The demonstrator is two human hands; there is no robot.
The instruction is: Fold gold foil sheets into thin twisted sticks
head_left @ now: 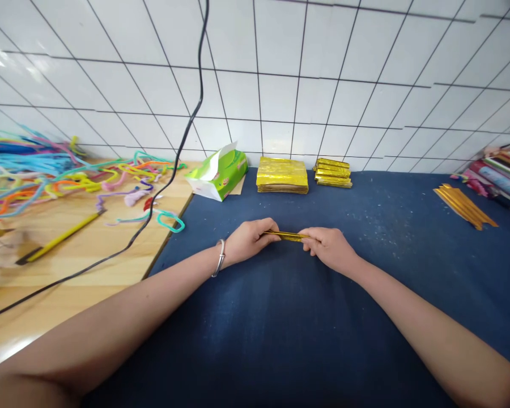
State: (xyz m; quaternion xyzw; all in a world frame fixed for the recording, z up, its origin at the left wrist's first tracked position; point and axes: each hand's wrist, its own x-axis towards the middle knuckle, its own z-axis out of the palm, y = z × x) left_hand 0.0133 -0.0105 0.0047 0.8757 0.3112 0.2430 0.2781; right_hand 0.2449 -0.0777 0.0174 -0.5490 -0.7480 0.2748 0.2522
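Note:
Between my two hands is a narrow folded strip of gold foil paper (291, 236), held level just above the dark blue table cover (280, 340). My left hand (253, 239), with a silver bangle at the wrist, pinches its left end. The right end is gripped by the thumb and fingers of my right hand (329, 246). Fingers hide both ends of the strip. Beyond the hands, a stack of flat gold foil paper (282, 174) lies near the wall, and beside it sits a small pile of folded gold strips (332, 172).
A green tissue pack (227, 173) stands at the back left. Colourful pipe cleaners (46, 175) and a yellow pencil-like tool (66, 235) lie on the wooden board (110, 283). A black cable (189, 127) hangs across the left. Pleated gold paper (465, 205) and stacked books (504, 175) are at right.

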